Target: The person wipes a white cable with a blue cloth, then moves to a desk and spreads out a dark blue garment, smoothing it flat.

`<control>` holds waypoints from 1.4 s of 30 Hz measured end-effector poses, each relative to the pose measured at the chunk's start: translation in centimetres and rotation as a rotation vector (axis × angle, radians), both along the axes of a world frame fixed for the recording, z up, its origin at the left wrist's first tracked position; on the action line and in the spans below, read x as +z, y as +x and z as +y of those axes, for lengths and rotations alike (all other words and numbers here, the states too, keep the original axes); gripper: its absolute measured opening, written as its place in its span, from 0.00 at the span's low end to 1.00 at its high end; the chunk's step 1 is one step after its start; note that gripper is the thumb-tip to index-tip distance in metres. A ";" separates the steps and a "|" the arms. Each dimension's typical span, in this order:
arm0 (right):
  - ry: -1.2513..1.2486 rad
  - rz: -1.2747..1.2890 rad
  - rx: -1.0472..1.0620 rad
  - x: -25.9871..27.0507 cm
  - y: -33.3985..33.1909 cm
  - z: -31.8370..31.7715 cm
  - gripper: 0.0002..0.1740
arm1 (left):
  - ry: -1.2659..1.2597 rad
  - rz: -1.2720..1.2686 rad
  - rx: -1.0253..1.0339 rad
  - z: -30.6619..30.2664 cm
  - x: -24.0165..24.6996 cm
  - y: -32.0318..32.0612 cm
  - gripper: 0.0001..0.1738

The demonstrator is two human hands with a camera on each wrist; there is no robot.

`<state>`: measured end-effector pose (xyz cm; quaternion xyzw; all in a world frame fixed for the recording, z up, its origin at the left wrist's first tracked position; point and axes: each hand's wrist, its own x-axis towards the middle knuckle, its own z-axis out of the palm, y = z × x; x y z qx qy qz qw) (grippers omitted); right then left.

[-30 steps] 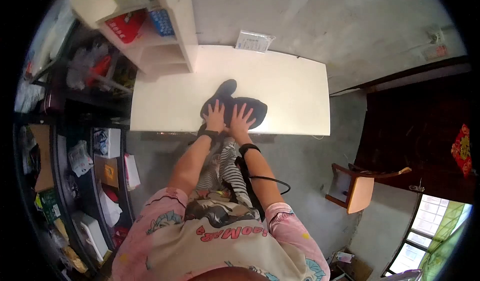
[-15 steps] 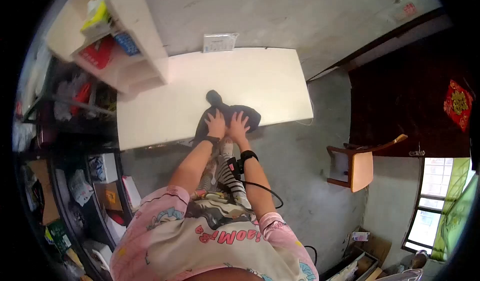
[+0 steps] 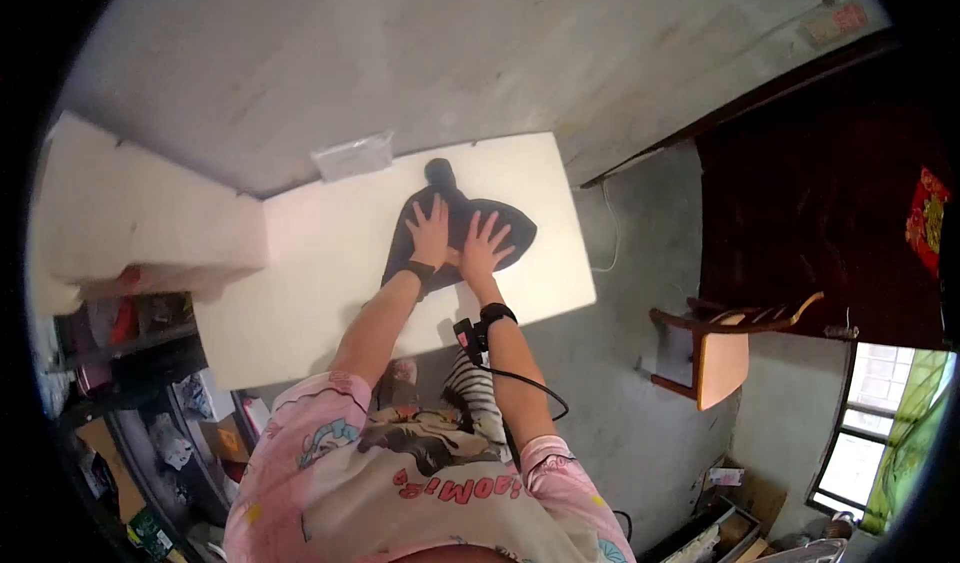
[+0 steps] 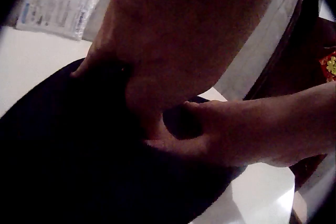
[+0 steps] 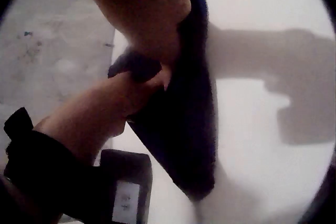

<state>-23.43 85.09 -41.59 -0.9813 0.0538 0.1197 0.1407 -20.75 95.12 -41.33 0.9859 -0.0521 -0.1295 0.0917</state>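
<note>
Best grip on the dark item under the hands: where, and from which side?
Probably the narrow stub at the far end of the dark item, pinched across its width, coming from the side of the wall. It is slim, points roughly wallward and sticks out beyond both the left hand and the right hand, which rest spread on the broad part.

Room to pass over the worktop left of the dark cloth, a narrower strip to its right, left hand and right hand blocking its middle, packet behind it leftward, white cabinet farther left.
</note>
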 end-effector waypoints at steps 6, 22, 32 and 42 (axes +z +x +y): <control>-0.056 0.017 0.335 0.9 10.9 -3.9 0.48 | 0.229 0.079 0.160 -4.4 0.2 9.2 0.64; -0.216 -0.115 0.497 -2.3 -1.0 -6.8 0.35 | 0.006 -0.042 0.110 -7.9 0.3 -3.9 0.42; -0.077 0.167 0.415 0.6 -2.0 -8.1 0.50 | -0.162 0.029 -0.220 -6.5 0.3 -5.0 0.35; -0.161 -0.042 0.564 -1.9 3.8 -11.4 0.38 | -0.010 -0.052 -0.211 -9.9 0.6 0.3 0.44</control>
